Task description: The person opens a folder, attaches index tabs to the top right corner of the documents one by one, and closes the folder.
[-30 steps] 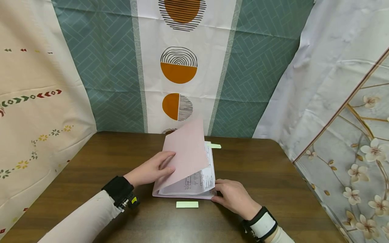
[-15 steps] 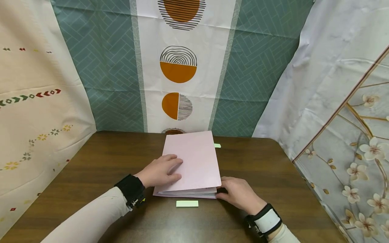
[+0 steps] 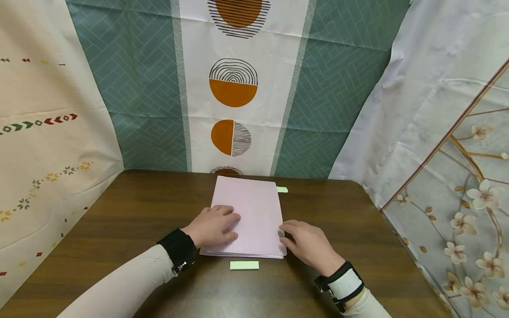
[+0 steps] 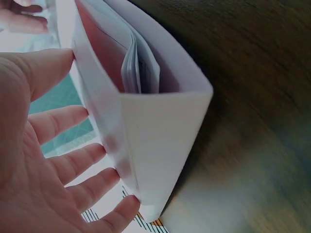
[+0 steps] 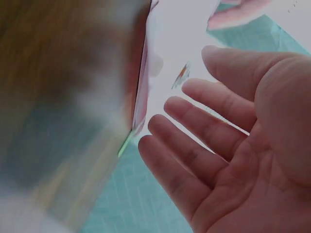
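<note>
A pale pink folder (image 3: 252, 201) lies on the table with its cover down. On the left part of the cover rest the fingertips of my left hand (image 3: 214, 226), spread and only slightly bent. My right hand (image 3: 307, 245) is at the folder's right edge, holding nothing. In the right wrist view its fingers (image 5: 194, 126) are extended, and whether they touch the cover is hard to tell. The left wrist view shows the folder's spine (image 4: 155, 141) and white papers (image 4: 133, 68) between the covers. A light green sticky tab (image 3: 282, 189) sticks out at the folder's upper right.
A light green strip-shaped pad (image 3: 244, 265) lies on the brown wooden table (image 3: 159, 198), just in front of the folder. Patterned cloths hang behind the table (image 3: 151, 88) and along both sides.
The folder's cover has swung down to the right and now covers the printed pages. My left hand has slid slightly right on it; my right hand has moved up from the lower right corner.
</note>
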A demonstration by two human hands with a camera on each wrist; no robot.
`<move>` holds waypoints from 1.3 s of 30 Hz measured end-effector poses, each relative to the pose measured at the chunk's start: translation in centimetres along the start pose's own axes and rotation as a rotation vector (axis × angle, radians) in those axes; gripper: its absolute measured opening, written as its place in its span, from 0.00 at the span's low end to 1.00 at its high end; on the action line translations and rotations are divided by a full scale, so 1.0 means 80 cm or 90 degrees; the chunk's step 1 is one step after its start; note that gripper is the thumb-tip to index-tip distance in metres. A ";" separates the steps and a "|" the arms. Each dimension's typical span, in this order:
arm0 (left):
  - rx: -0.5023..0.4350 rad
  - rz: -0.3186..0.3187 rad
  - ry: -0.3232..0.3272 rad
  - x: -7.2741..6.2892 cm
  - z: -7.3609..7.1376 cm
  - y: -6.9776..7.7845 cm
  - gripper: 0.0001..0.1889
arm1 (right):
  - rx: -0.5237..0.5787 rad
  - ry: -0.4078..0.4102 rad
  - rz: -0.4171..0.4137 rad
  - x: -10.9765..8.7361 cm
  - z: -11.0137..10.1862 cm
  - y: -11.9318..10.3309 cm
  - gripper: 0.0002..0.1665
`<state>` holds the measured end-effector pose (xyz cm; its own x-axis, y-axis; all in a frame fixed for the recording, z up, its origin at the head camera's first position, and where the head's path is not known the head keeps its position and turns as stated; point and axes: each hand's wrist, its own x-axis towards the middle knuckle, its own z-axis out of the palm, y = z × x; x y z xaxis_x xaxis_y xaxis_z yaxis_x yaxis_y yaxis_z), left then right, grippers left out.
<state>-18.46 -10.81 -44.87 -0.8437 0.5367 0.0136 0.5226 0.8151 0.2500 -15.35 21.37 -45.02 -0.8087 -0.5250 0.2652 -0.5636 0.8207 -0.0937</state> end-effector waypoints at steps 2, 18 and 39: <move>0.003 0.003 0.002 0.001 0.002 0.002 0.28 | 0.009 -0.020 -0.016 0.002 0.005 -0.005 0.20; 0.058 -0.005 0.033 -0.012 0.033 0.032 0.26 | 0.053 -0.111 -0.010 -0.013 0.032 -0.009 0.22; 0.096 -0.014 0.068 -0.039 0.051 0.047 0.25 | 0.026 -0.107 -0.017 -0.027 0.032 -0.030 0.22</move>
<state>-13.37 -8.54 -47.91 -0.8588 0.4992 0.1149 0.5102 0.8539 0.1031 -12.68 19.92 -47.86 -0.8078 -0.5802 0.1042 -0.5894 0.7974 -0.1292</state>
